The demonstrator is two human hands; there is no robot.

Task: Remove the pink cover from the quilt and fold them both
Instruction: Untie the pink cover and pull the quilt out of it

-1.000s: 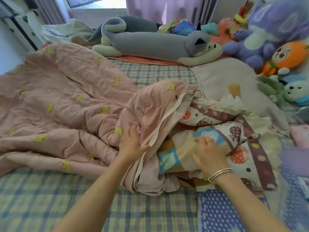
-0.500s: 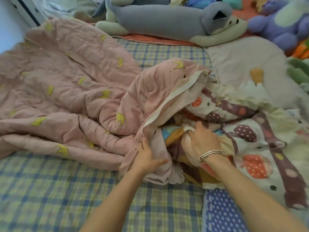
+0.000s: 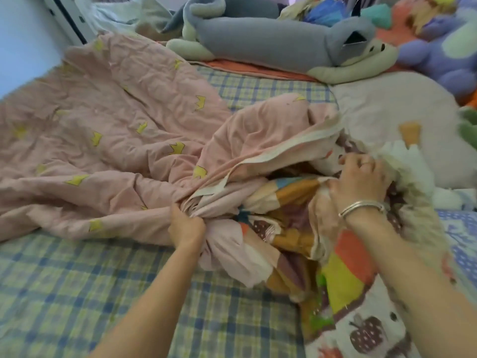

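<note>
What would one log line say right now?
left hand: grips pink cover | right hand: grips quilt | quilt partly out

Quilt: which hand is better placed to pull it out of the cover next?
Right. The right hand already grips the patterned quilt at the opening, while the left hand pins the pink cover bunched at its edge.

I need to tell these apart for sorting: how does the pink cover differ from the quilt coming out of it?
The pink cover is plain pink with small yellow crowns; the quilt is multicoloured patchwork with fruit prints. The cover lies mostly to the left, bunched at its opening in the left hand; the quilt spills to the right, gripped by the right hand. The quilt has a pale frilled edge; the cover has a flat cream band. Both are crumpled on the checked bed.
</note>
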